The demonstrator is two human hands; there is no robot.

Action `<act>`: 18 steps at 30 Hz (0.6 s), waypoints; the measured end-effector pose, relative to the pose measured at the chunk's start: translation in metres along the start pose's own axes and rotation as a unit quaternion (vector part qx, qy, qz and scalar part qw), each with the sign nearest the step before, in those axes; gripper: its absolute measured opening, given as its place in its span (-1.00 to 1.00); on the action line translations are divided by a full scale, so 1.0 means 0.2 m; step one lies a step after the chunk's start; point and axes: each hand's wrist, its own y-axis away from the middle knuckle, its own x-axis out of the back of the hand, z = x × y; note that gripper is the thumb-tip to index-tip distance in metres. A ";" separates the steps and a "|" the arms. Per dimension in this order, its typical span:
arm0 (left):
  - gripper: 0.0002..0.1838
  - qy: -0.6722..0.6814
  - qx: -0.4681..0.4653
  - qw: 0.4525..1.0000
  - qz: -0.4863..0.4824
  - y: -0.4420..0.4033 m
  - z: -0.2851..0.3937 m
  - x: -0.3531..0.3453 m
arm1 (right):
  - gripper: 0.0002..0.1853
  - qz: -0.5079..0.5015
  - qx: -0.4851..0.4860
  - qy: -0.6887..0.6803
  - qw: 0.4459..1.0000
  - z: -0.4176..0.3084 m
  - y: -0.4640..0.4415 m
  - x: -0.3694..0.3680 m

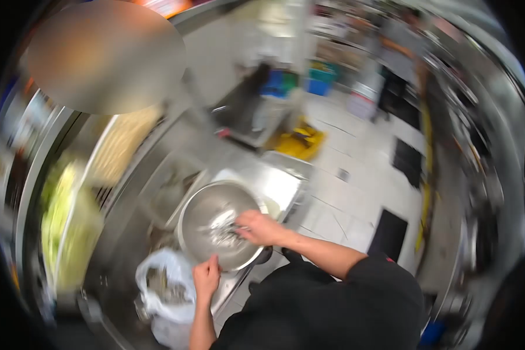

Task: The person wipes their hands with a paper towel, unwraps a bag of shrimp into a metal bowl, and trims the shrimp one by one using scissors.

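Note:
A large round metal bowl sits on the steel counter, with some shiny greyish pieces at its bottom, too blurred to identify. My right hand reaches over the bowl's right side, its fingers closed down at those pieces. At the bowl's near left rim, my left hand is closed on the edge. Just left of that hand, a white plastic bag stands open with grey-brown contents inside.
Bags of green vegetables and a pale food tray lie left. A clear container is behind the bowl. A yellow object, black mats and a white bucket stand on the floor; a person is farther back.

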 end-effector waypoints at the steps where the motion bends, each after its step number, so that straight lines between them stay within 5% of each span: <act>1: -0.74 0.013 0.019 0.999 -0.045 -0.04 0.00 -0.03 | -0.75 0.009 -0.023 0.004 1.000 -0.01 0.03 0.06; 3: -0.67 0.117 -0.052 0.987 -0.093 -0.07 0.13 -0.21 | -0.76 0.123 -0.054 -0.023 0.991 -0.03 0.15 0.19; 4: -0.35 0.234 -0.072 0.966 -0.087 -0.06 0.20 -0.31 | -0.77 0.175 -0.078 -0.043 0.980 -0.02 0.22 0.24; 5: 0.08 0.176 -0.126 0.965 -0.149 -0.09 0.31 -0.32 | -0.76 0.234 -0.125 -0.079 0.961 -0.05 0.26 0.31; 8: -0.13 0.118 -0.222 0.950 -0.183 -0.13 0.57 -0.54 | -0.73 0.254 -0.251 -0.027 0.934 0.27 0.65 0.41; 9: -0.13 0.118 -0.228 0.948 -0.187 -0.17 0.61 -0.62 | -0.70 0.170 -0.334 -0.025 0.927 0.36 0.80 0.48; 11: -0.54 0.170 -0.113 0.937 -0.285 -0.28 0.66 -0.84 | -0.66 0.050 -0.432 -0.009 0.900 0.58 1.12 0.59; 14: -0.78 0.098 -0.039 0.944 -0.314 -0.39 0.84 -1.25 | -0.61 -0.072 -0.499 0.052 0.862 0.87 1.57 0.67; 18: -0.50 -0.013 0.032 0.918 -0.395 -0.60 0.70 -1.85 | -0.59 -0.160 -0.502 0.052 0.849 0.94 1.71 1.00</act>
